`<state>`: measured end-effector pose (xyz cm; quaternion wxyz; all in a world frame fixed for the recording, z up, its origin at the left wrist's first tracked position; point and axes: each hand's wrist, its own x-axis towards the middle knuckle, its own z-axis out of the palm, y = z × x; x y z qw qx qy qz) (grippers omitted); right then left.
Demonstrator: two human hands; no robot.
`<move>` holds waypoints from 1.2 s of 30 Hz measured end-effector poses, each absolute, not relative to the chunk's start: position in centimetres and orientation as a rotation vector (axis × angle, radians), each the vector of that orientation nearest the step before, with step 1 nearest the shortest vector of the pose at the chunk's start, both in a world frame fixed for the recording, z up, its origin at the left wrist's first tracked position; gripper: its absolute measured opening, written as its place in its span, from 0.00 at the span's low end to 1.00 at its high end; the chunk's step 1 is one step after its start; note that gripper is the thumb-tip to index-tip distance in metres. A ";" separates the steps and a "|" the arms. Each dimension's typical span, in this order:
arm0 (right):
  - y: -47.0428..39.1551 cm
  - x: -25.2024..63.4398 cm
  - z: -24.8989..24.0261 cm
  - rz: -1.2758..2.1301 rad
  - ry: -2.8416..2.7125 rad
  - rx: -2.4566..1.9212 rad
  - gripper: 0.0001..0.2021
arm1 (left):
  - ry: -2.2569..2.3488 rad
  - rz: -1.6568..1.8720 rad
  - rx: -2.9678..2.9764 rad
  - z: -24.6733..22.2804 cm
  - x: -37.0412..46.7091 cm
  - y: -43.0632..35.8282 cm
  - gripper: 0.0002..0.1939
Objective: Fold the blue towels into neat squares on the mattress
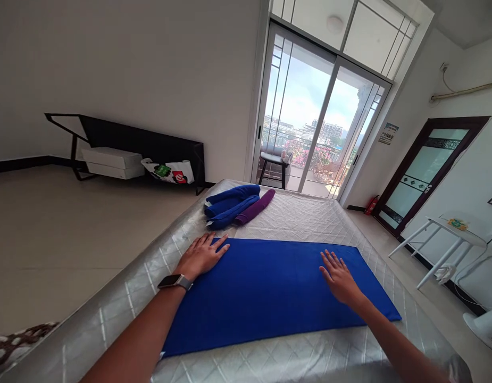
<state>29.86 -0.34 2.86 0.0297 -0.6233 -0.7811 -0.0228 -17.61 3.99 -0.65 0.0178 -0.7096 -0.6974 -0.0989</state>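
Observation:
A blue towel lies spread flat on a quilted mattress. My left hand, with a watch on its wrist, rests at the towel's far left corner, fingers spread. On the right part of the cloth is my right hand, palm down and fingers stretched out; whether it presses on the fabric or hovers just over it I cannot tell. Beyond the left hand lie rolled blue towels and a purple rolled towel side by side.
Against the left wall stands a black low stand with white boxes and a printed bag under it. Sliding glass doors are at the back. To the right are a white table and a fire extinguisher.

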 end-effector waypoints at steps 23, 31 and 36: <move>7.2 40.6 4.2 0.071 -2.013 -2.512 0.31 | -2.171 -0.442 -2.265 -0.4 -17.9 3.5 0.31; 6.5 37.3 5.5 -0.224 -2.036 -2.498 0.30 | -2.244 -0.336 -2.227 0.5 -17.1 3.3 0.30; 4.7 26.4 6.1 -0.030 -2.388 -1.971 0.29 | -2.255 -0.272 -2.203 0.7 -16.8 3.3 0.30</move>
